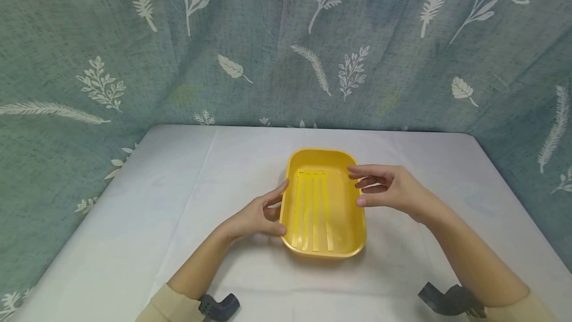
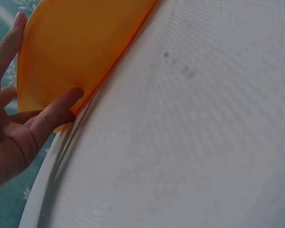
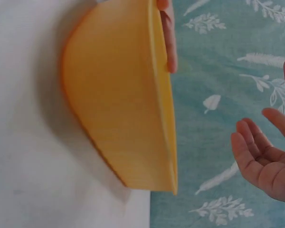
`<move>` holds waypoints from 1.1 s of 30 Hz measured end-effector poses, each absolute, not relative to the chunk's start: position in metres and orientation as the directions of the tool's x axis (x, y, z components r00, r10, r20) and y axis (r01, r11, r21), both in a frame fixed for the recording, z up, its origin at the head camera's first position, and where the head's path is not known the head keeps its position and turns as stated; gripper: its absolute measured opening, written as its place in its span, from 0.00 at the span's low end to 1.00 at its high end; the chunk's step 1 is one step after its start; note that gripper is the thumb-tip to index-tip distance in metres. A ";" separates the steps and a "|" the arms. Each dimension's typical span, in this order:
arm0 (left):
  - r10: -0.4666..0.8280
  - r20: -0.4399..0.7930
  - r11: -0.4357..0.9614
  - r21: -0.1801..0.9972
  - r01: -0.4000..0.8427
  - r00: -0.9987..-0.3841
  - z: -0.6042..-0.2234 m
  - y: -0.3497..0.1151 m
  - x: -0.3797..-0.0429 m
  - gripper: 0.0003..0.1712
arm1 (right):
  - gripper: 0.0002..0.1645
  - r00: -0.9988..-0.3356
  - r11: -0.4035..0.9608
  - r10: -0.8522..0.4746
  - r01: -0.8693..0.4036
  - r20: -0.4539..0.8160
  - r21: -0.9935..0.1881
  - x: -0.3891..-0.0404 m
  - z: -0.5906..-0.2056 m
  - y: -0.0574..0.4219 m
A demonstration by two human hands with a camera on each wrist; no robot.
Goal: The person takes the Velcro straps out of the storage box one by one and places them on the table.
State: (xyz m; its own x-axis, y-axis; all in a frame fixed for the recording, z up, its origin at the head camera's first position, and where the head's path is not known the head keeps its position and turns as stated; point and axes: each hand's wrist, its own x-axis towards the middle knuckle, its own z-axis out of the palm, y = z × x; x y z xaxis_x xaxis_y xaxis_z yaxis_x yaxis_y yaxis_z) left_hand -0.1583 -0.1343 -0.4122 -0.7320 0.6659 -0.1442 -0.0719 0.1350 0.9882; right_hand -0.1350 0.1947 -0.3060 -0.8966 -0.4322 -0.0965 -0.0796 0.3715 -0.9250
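A yellow rectangular tray (image 1: 347, 222) with rounded corners and raised walls is on the white table. Inside it, several narrow, brighter yellow strips (image 1: 315, 212) run lengthwise; their kind is unclear. My left hand (image 1: 254, 216) rests on the tray's left side, with its index fingertip and thumb at the rim. In the left wrist view, fairly straight fingers lie against the outer wall (image 2: 85, 47). My right hand (image 1: 393, 190) hovers by the right rim with relaxed, slightly bent fingers. The right wrist view shows this hand (image 3: 270, 164) apart from the tray, holding nothing.
The white-covered table (image 1: 214, 163) extends around the tray. Behind it and at both sides hangs a green leaf-patterned cloth (image 1: 268, 24). Dark devices sit at the left wrist (image 1: 219, 307) and the right wrist (image 1: 451, 299).
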 end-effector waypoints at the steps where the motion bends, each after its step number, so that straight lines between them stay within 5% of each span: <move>1: 0.668 -0.135 0.133 0.989 -0.060 -0.732 -0.413 -0.135 -0.159 0.64 | 0.39 -0.896 0.374 -0.432 -0.075 -0.102 -0.925 -0.137 -0.304 0.193; 15: 0.649 -0.013 0.096 0.993 0.065 -0.760 -0.432 -0.140 -0.163 0.58 | 0.33 -0.869 0.370 -0.483 -0.093 -0.106 -0.924 -0.170 -0.289 0.172; 33: 0.692 0.144 -0.096 0.990 0.107 -0.707 -0.449 -0.142 -0.165 0.57 | 0.29 -0.875 0.223 -0.478 -0.029 -0.084 -0.974 -0.225 -0.319 0.146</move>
State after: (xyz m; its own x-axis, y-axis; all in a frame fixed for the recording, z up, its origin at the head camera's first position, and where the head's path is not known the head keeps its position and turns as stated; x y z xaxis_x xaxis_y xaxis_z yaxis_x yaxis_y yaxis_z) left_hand -0.1651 -0.1415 -0.4486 -0.7071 0.6923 0.1437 0.1070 -0.0961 0.9896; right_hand -0.2250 0.1458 -0.3192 -0.8746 -0.4776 -0.0836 -0.0287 0.2231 -0.9744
